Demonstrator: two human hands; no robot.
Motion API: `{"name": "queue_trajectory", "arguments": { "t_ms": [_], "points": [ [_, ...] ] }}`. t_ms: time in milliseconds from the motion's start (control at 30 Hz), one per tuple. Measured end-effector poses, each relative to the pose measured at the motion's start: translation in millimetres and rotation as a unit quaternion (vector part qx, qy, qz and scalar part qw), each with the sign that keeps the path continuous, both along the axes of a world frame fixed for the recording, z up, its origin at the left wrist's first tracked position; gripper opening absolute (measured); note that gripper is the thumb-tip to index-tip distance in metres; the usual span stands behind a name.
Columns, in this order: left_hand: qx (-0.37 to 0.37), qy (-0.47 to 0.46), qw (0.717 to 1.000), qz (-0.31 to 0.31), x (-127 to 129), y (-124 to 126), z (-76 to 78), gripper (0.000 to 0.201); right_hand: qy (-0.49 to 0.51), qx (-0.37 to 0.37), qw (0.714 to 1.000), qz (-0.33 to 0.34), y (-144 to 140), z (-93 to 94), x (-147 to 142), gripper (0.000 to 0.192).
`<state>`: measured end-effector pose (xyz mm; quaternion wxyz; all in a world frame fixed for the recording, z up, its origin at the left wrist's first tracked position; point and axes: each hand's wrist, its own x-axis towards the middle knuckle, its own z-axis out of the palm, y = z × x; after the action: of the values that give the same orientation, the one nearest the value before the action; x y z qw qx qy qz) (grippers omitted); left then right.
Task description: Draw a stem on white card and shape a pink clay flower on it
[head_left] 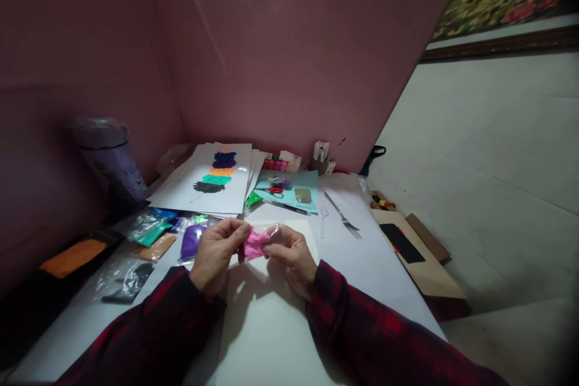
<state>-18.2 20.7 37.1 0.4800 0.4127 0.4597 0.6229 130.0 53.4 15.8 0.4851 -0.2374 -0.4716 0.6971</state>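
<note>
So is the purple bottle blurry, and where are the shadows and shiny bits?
In the head view, yes: the purple bottle looks soft and dim; also in the head view, the left hand and right hand cast soft shadows on the pale sheet; in that same head view, a clear bag at the left glints, and the far right edge is dark.

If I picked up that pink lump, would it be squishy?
Probably squishy, since the pink lump looks creased and uneven. It's likely light, being small between the left hand and right hand. It probably wouldn't roll, because it isn't round.
</note>
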Motion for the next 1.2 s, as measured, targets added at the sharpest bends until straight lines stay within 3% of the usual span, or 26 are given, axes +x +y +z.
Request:
{"name": "queue_trajectory", "arguments": {
  "t_ms": [167,433,800,933,1100,1200],
  "points": [
    [0.017,0.011,1.000,0.006,-2,0,-2.0,0.028,0.021,-0.035,0.999,0.004,0,0.2,1,0.035],
    [-0.008,0.088,0.996,-0.026,1,-5,5.9,0.033,0.009,-0.037,0.998,0.041,-1,-1.0,1,0.036],
    [-0.012,0.095,0.995,0.001,3,-6,9.1,0.031,-0.020,-0.018,0.998,0.065,1,-0.2,2,0.023],
    [-0.006,0.087,0.996,0.011,2,-4,6.6,0.030,-0.027,0.004,0.999,0.046,2,-2.8,2,0.017],
    [-0.005,0.081,0.997,0.011,-2,-2,4.2,0.028,-0.023,0.016,0.999,0.027,2,-4.6,2,0.036],
    [0.007,0.125,0.992,0.030,-3,-2,4.9,0.026,-0.042,0.025,0.998,0.036,0,-5.0,3,0.039]
  ]
}}
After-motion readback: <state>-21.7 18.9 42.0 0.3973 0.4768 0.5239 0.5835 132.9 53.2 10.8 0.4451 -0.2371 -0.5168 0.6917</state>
